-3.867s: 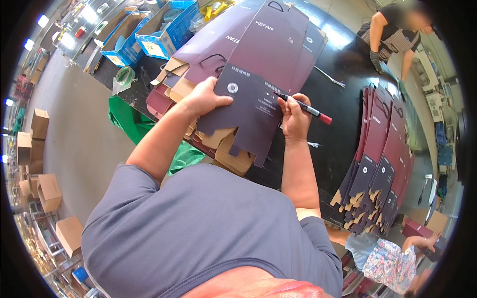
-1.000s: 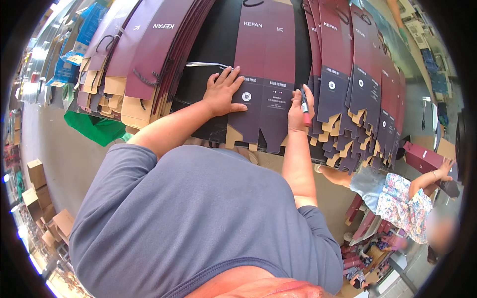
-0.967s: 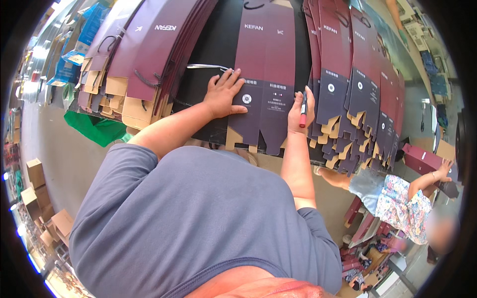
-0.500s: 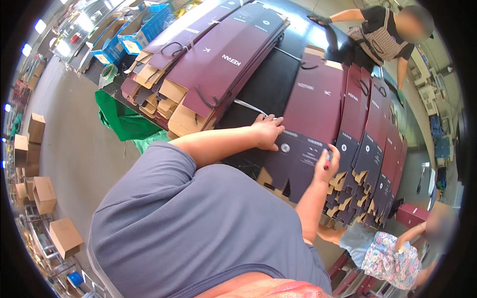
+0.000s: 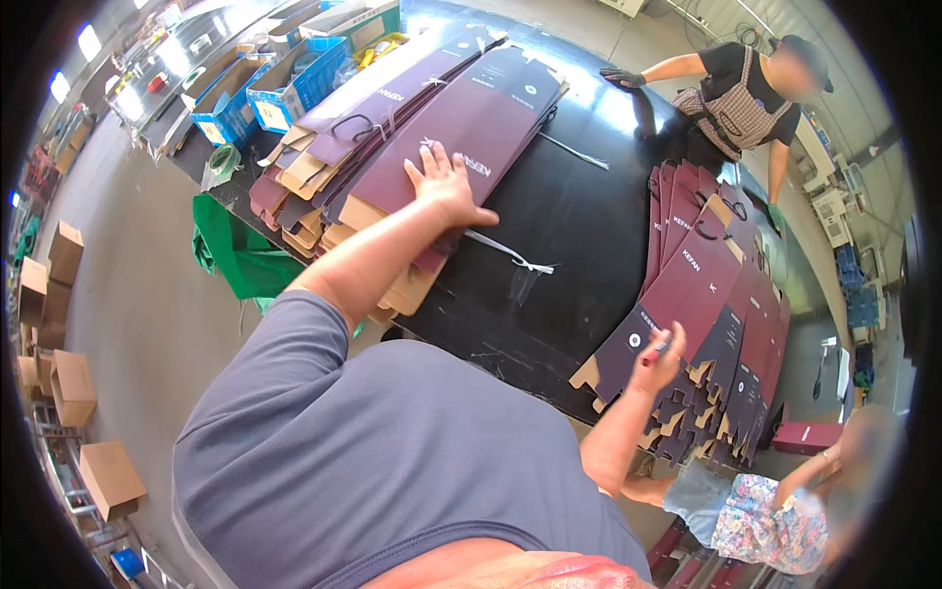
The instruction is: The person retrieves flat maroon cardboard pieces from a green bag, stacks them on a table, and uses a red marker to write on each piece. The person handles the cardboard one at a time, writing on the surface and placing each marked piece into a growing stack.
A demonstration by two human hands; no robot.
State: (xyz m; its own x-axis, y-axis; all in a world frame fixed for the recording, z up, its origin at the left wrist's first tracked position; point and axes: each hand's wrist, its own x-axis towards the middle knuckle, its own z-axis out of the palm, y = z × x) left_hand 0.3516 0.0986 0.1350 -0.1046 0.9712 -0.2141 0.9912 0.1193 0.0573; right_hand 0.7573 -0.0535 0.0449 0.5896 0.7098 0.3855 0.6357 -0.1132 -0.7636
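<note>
- Maroon flat carton blanks (image 5: 461, 147): stacked on left part of black table (image 5: 579, 211), left hand (image 5: 446, 185) flat on top sheet, fingers spread.
- Right hand (image 5: 659, 361): closed around a red marker (image 5: 654, 353), resting on the fanned row of blanks (image 5: 702, 294) at table's right edge; exact grip hard to tell, probably a pinch.
- Blue bins (image 5: 280, 88) behind the left stack.
- Another person in an apron (image 5: 736, 93) leans on the far side.

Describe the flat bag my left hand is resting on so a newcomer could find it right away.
Start at the big black table and go to the stack of flattened maroon paper bags on its left side, by the blue bins. The one under the left hand is the topmost, widest maroon sheet, lying across the narrower ones.
</note>
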